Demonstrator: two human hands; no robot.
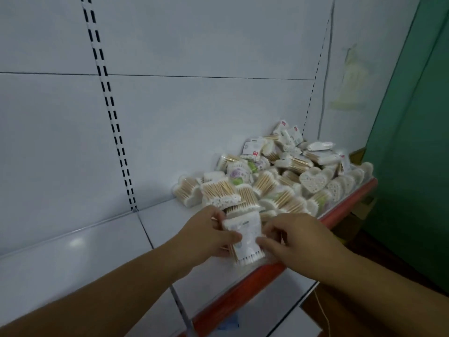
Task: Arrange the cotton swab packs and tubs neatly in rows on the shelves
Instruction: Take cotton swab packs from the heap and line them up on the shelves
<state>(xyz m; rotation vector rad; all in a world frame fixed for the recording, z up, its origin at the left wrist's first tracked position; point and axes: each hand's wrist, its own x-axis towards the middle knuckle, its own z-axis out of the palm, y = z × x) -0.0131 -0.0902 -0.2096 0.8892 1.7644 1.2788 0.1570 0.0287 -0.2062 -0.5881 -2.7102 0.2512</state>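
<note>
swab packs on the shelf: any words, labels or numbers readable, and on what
None can be read.
Red tags on the white flat packs at the pile's back: blurred.
Print on the nearest clear cotton swab pack: blurred.
Floral label on the round tub: blurred.

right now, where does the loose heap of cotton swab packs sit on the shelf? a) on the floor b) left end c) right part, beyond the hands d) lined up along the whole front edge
C: the heap lies on the right part of the shelf, just beyond the left hand and right hand, which hold one pack.
</note>
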